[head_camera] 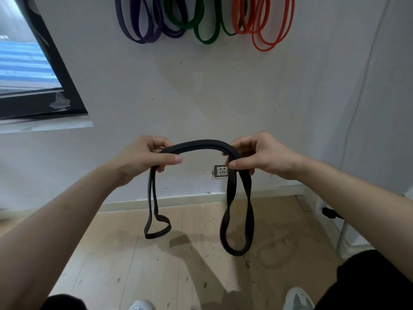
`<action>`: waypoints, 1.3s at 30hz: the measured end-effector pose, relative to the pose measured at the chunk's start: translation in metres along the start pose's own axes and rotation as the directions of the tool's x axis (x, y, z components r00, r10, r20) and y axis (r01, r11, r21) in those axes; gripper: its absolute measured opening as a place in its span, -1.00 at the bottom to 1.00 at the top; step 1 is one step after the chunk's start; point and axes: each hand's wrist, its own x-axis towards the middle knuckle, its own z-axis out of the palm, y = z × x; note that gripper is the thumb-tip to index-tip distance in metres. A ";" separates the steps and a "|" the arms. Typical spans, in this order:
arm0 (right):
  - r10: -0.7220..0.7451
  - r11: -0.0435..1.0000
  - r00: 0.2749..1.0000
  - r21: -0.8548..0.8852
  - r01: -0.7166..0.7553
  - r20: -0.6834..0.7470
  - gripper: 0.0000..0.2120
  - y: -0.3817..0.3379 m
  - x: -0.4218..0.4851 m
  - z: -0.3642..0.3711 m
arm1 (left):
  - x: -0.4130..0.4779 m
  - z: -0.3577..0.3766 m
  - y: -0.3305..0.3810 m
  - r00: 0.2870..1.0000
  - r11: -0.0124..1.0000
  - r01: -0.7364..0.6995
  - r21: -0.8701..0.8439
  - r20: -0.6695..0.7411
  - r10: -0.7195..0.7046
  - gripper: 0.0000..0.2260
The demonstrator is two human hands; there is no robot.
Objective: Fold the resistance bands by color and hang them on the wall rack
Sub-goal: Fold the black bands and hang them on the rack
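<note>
Black band (199,146), folded, gripped by left hand (143,156) and right hand (260,156), both closed on its arch, loops hanging below, held well under the purple bands (143,25), green bands (196,23) and orange bands (266,25) on the wall; folding step judged finished, next a lift to the rack beside them.

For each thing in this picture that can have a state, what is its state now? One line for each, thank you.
black band: folded, held up in both hands, looped ends dangling free
left hand: closed on the band's left part
right hand: closed on the band's right part
purple bands: hanging on the wall
green bands: hanging on the wall
orange bands: hanging on the wall
</note>
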 end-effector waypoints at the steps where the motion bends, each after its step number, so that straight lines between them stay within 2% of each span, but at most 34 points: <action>1: -0.018 1.000 1.000 0.009 0.018 0.001 -0.80 -0.002 0.000 0.002 | 0.000 0.004 0.002 1.000 1.000 0.001 0.010 0.027 -0.001 -0.41; 5: -0.078 0.997 0.997 0.019 0.078 0.009 -0.64 -0.015 -0.001 0.019 | 0.002 0.027 0.018 0.990 1.000 -0.018 -0.008 0.138 0.019 -0.59; 8: -0.129 0.990 0.992 -0.054 0.129 -0.003 -0.57 -0.023 -0.001 0.031 | 0.003 0.045 0.027 0.986 0.999 -0.034 0.011 0.165 0.032 -0.63; 11: -0.096 0.994 0.995 -0.046 0.097 0.028 -0.66 -0.023 0.000 0.036 | 0.006 0.051 0.031 0.996 0.999 -0.031 0.026 0.084 0.029 -0.75; 16: 0.008 1.000 0.995 -0.028 -0.005 0.097 -0.83 -0.006 0.004 0.034 | 0.003 0.054 0.031 0.999 0.998 -0.054 0.043 0.006 0.054 -0.77; 21: 0.109 0.982 0.977 -0.175 -0.077 0.184 -0.93 0.017 0.006 0.031 | 0.005 0.046 0.036 0.983 0.988 -0.110 -0.108 -0.157 0.092 -0.71; 27: 0.145 0.970 0.989 -0.205 -0.134 0.040 -0.79 0.041 0.012 0.030 | 0.002 0.043 0.037 0.964 0.983 -0.136 -0.123 -0.245 0.103 -0.82; 32: 0.159 0.957 0.984 -0.231 -0.174 -0.079 -0.84 0.057 0.020 0.032 | 0.003 0.041 0.038 0.947 0.975 -0.151 -0.165 -0.306 0.095 -0.82; 35: 0.131 0.966 0.991 -0.219 -0.136 -0.039 -0.67 0.048 0.022 0.030 | 0.001 0.036 0.038 0.963 0.968 -0.159 -0.196 -0.247 0.108 -0.80; 37: 0.066 0.982 0.998 -0.178 -0.068 -0.020 -0.48 0.037 0.023 0.032 | 0.000 0.036 0.036 0.975 0.973 -0.155 -0.172 -0.187 0.122 -0.81; 39: -0.010 0.994 0.999 -0.106 0.006 -0.032 -0.37 0.022 0.024 0.037 | -0.001 0.036 0.034 0.980 0.978 -0.155 -0.137 -0.146 0.135 -0.82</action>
